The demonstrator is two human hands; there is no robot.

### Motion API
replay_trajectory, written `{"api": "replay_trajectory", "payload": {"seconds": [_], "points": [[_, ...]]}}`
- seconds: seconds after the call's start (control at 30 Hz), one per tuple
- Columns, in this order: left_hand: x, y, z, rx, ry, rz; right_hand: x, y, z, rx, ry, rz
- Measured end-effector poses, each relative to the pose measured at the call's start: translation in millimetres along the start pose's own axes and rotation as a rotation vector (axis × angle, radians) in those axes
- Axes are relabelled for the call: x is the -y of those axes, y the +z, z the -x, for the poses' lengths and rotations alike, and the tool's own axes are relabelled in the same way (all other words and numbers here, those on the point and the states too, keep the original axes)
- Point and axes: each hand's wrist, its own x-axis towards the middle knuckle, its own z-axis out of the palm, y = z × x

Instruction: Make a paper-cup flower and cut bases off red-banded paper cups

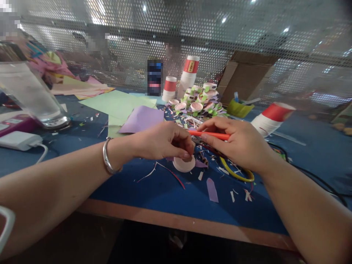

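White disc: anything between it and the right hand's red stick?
Yes, in this view the left hand does: it curls over the far edge of the white disc, toward the red stick in the right hand.

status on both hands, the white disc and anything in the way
Right hand holding red stick. Left hand curled over white disc, grip unclear. Paper scraps around disc, yellow loop by right hand.

Dim, even indoor light; bright glints pierce the perforated screen (132, 44); outer edges stretched and blurred.
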Motion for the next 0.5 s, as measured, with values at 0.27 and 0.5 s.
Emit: {"api": "replay_trajectory", "payload": {"seconds": [0.27, 0.5], "points": [[-0.2, 6.7, -3.7, -0.065, 0.058, -0.360, 0.4, 0.8, 0.4, 0.001, -0.004, 0.014], [1.1, 9.4, -1.3, -0.069, 0.107, -0.473, 0.5, 1.1, 0.8, -0.001, 0.012, -0.007]]}}
